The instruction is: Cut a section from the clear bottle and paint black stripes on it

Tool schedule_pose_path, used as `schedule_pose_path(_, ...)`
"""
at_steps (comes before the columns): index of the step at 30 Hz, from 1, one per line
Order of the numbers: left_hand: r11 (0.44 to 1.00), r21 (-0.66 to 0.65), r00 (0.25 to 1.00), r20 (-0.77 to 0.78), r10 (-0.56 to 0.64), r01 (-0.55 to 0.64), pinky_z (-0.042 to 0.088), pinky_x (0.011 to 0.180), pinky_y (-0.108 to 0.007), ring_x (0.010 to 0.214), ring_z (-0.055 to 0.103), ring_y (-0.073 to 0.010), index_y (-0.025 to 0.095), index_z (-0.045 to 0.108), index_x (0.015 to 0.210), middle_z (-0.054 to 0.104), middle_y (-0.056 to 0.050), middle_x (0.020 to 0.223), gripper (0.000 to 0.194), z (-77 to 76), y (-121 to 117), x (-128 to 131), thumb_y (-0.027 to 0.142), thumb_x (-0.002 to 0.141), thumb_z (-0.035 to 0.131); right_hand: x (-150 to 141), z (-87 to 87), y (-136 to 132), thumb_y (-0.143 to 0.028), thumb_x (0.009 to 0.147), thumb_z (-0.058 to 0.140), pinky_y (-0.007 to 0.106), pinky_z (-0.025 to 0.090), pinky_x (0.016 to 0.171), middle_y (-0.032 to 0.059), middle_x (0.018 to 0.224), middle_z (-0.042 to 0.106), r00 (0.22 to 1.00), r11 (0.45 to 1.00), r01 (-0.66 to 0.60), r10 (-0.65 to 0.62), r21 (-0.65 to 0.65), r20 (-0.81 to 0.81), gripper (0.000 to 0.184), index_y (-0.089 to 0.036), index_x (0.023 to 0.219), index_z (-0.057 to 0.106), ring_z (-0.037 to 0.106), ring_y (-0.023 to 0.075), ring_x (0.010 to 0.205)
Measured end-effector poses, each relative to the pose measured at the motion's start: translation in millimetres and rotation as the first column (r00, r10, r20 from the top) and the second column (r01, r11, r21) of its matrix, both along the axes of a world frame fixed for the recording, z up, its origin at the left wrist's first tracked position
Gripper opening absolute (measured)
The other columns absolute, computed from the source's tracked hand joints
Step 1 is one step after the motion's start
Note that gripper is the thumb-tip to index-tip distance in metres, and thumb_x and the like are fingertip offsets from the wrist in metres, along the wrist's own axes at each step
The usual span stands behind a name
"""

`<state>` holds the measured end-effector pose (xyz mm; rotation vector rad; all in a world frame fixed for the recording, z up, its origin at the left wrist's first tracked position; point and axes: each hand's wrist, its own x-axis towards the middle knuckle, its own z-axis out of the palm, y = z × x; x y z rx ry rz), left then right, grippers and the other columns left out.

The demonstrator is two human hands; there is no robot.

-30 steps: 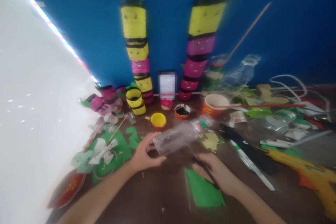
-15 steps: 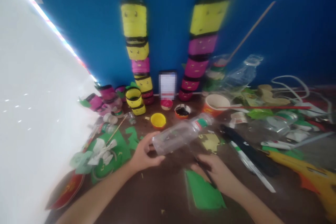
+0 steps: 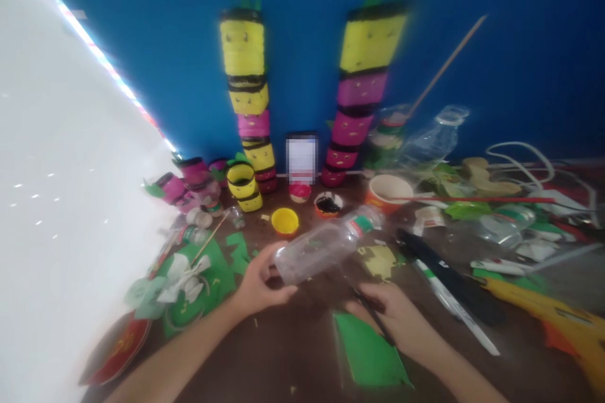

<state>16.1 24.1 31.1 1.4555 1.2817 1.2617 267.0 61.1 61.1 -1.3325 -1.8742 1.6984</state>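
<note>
Brown tabletop (image 3: 293,352), clear bottle (image 3: 319,250), base held in left grip (image 3: 265,282), right grip (image 3: 392,310) clasping dark tool (image 3: 373,315)

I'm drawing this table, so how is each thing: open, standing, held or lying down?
Clear bottle: held tilted, looks empty
Left hand: closed around the bottle's base end
Right hand: gripping the dark tool
Yellow bowl: upright, open
Black-filled bowl: upright, open
Paper cup: upright, open
Glue gun: lying down
Left tower: standing
Right tower: standing
Green sheet: lying flat
</note>
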Motion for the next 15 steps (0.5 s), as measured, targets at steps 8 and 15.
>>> schedule_pose_path(8, 0.993, -0.06, 0.987, 0.129, -0.097, 0.105, 0.056, 0.082, -0.036, 0.102, 0.062, -0.026, 0.019, 0.049, 0.122, 0.056, -0.012, 0.12, 0.07, -8.8, -3, -1, 0.033, 0.061, 0.079, 1, -13.1, -4, -0.07, 0.063, 0.057, 0.023, 0.025, 0.046, -0.0061, 0.053, 0.026, 0.998, 0.999, -0.006, 0.003, -0.051, -0.062, 0.056, -0.021, 0.054, 0.032, 0.03, 0.0082, 0.05)
schedule_pose_path(15, 0.993, -0.037, 0.99, 0.092, -0.108, 0.112, 0.056, 0.083, -0.037, 0.104, 0.06, -0.0259, 0.019, 0.049, 0.121, 0.053, -0.012, 0.12, 0.071, -11.2, -4, -1, 0.032, 0.058, 0.08, 0, -9.7, -5, -0.072, 0.065, 0.055, 0.023, 0.026, 0.045, -0.0057, 0.052, 0.031, 0.999, 0.999, -0.026, 0.025, -0.02, -0.04, 0.056, -0.021, 0.055, 0.034, 0.033, 0.0082, 0.049)
